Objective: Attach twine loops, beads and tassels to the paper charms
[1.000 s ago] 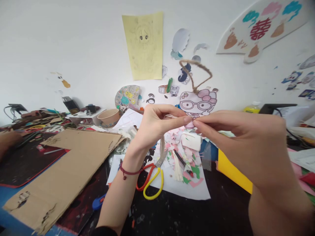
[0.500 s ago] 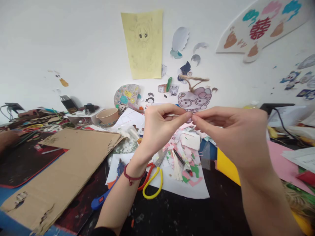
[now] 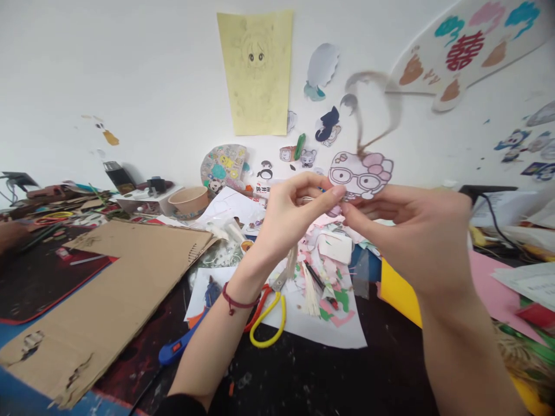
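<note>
While its blurred cord loop rises toward one o'clock, kitty cutout (image 3: 361, 175) sits upright just right of centre | left hand (image 3: 299, 211) and right hand (image 3: 403, 231) pinch its lower edge | scissors (image 3: 271, 315) at six o'clock below, on white paper (image 3: 351, 335)

Compared with the earlier frames, the cat charm (image 3: 361, 176) has shifted right at centre, its face now overlapping the right hand's (image 3: 416, 231) upper edge. Its twine loop (image 3: 359, 130), flattened in the preceding frame, now rises open and blurred. The left hand (image 3: 295, 214) has moved slightly right.
</note>
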Demonstrator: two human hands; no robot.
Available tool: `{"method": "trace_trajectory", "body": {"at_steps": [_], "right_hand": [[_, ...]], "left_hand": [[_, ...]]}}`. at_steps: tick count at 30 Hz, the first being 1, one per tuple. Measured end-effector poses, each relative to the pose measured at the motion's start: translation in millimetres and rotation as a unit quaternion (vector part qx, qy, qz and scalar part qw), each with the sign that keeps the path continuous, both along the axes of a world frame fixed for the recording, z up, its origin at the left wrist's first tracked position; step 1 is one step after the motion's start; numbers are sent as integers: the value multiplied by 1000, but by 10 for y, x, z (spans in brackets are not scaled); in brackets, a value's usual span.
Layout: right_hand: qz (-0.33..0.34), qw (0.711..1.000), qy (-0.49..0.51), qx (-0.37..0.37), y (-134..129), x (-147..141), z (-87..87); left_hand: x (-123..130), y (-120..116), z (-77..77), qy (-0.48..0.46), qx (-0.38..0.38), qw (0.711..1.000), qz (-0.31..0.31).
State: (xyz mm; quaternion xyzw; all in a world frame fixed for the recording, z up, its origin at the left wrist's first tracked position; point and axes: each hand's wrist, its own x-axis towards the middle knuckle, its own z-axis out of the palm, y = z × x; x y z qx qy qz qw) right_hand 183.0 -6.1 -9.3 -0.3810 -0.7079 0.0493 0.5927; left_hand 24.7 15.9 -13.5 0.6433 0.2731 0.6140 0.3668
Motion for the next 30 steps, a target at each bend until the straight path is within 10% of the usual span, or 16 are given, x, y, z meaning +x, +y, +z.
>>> {"method": "trace_trajectory", "body": {"at_steps": [10,18,30], "right_hand": [[0,999,35,3,26,23,-12],[90,987,121,-55,56,44,-18],[171,962,186,-106,166,88,-2]], "left_hand": [[-14,51,-16,-24,69,997,2],[-12,62,-34,22,117,986,121],[3,85,-89,76,47,988,129]]}}
